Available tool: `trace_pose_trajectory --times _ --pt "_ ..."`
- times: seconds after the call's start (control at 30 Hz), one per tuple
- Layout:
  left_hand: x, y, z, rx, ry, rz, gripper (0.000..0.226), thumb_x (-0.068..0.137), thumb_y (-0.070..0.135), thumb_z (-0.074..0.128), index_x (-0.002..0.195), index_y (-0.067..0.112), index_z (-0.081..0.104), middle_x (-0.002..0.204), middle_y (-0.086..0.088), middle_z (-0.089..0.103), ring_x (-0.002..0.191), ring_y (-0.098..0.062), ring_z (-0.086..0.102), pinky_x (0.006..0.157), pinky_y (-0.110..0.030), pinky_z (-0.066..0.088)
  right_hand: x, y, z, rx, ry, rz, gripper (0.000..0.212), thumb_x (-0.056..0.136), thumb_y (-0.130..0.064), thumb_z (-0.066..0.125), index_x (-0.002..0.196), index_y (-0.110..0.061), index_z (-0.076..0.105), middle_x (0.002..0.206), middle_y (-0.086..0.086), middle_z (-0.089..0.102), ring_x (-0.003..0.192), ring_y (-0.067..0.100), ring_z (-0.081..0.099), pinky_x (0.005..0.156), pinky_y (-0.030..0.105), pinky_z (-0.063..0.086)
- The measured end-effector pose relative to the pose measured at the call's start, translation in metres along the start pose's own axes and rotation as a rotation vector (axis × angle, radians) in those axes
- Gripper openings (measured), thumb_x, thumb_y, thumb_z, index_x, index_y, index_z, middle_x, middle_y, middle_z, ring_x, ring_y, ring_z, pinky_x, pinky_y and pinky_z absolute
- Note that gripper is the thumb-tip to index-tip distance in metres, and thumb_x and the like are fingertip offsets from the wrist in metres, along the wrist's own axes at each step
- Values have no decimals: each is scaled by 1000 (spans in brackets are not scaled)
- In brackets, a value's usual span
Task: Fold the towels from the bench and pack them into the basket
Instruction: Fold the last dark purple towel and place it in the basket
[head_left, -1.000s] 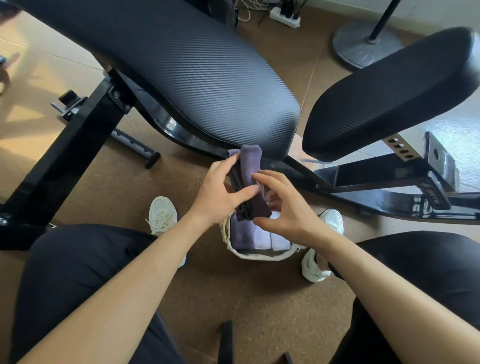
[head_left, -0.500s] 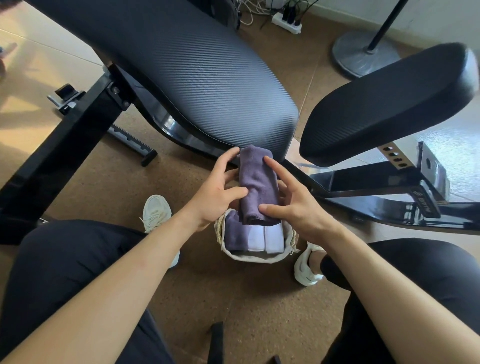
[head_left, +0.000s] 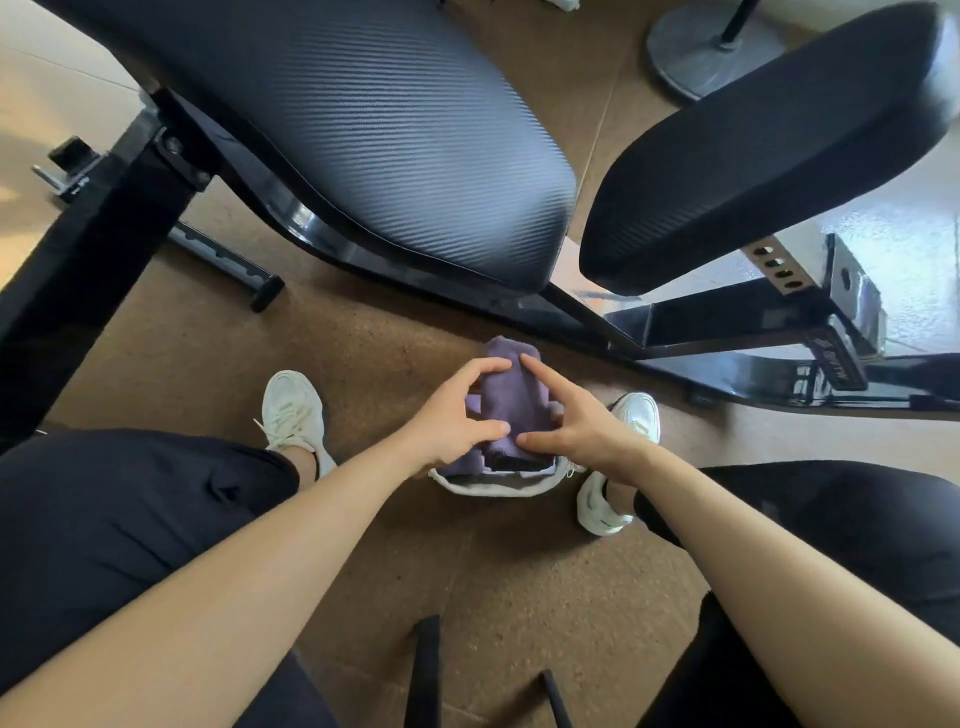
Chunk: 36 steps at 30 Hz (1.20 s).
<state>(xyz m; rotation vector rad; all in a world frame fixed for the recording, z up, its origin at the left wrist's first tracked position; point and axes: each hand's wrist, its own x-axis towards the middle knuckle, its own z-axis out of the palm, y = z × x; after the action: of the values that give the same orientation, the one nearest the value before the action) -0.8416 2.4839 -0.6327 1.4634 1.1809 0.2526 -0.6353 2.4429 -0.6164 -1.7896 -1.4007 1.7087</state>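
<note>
A folded dark purple towel (head_left: 509, 395) lies lengthwise over the small white basket (head_left: 498, 487) on the floor between my feet. My left hand (head_left: 452, 421) grips the towel's left side and my right hand (head_left: 571, 426) grips its right side, fingers along its top. Under it a lighter purple folded towel (head_left: 460, 465) shows inside the basket; the rest of the basket's contents are hidden by my hands. The black padded bench (head_left: 363, 140) above carries no towel in view.
The bench's second pad (head_left: 769, 150) and black steel frame (head_left: 727, 332) run close behind the basket. My white shoes (head_left: 291, 410) (head_left: 634, 415) flank it. A fan base (head_left: 706, 47) stands at the back right. Brown cork floor lies in front.
Both hands have carried the dark purple towel down from the bench pad's front edge to the basket. The view has tilted lower and closer.
</note>
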Motion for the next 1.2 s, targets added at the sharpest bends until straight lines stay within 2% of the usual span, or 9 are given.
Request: trace_pose_trajectory --times 0.17,0.4,0.53,0.73,0.87,0.93,1.0,1.1,1.2 --pt "28 -43 53 94 -48 -148 73 89 21 76 147 44 37 155 0 36 139 -24 44 102 -34 45 28 62 5 -215 -12 174 108 78 -21 84 159 -42 16 163 0 30 145 24 37 116 42 40" --pt "66 -99 107 33 -45 -307 73 93 17 72 150 40 31 142 3 45 113 -13 51 73 -14 43 71 127 18 -302 1 207 107 79 -14 83 162 -29 17 154 7 45 140 27 45 109 33 39" --pt "93 -121 113 16 -17 -260 81 85 6 77 153 26 38 144 -5 57 125 -23 60 100 -29 50 102 154 24 -322 39 179 105 79 -16 82 160 -34 18 154 5 44 138 27 46 103 30 42" --pt "125 -155 122 117 -20 -248 88 83 9 80 157 26 35 153 -3 50 138 -22 51 114 -39 42 139 185 29 -414 96 104 102 79 -27 84 160 -29 21 149 5 49 132 25 50 105 28 42" --pt "125 -160 126 348 42 -218 70 90 18 71 150 33 39 142 -2 52 121 -23 59 99 -29 44 152 199 28 -572 106 77 101 77 -36 85 159 -25 27 127 10 58 109 26 61 94 35 54" --pt "117 -162 121 450 120 -174 62 90 18 71 145 30 47 140 -2 49 114 -25 60 91 -37 54 151 200 30 -719 152 53 99 73 -42 85 156 -22 33 136 15 51 117 32 54 98 44 52" --pt "109 -167 111 592 191 -133 62 87 20 74 144 27 50 146 -5 45 122 -28 55 91 -45 56 150 197 34 -896 194 18 98 68 -47 85 150 -15 41 145 19 44 126 38 47 103 49 47" --pt "103 -177 98 804 128 -141 72 92 24 70 155 24 36 164 -6 28 147 -31 34 116 -46 39 150 192 40 -1009 182 -97 95 66 -39 89 144 -5 47 150 18 47 136 37 47 113 46 40" --pt "102 -187 90 882 4 -147 87 95 30 68 163 21 13 172 -3 10 158 -27 13 125 -41 20 147 195 44 -1038 95 -194 96 74 -35 86 154 -11 38 159 16 39 149 34 35 120 45 31"
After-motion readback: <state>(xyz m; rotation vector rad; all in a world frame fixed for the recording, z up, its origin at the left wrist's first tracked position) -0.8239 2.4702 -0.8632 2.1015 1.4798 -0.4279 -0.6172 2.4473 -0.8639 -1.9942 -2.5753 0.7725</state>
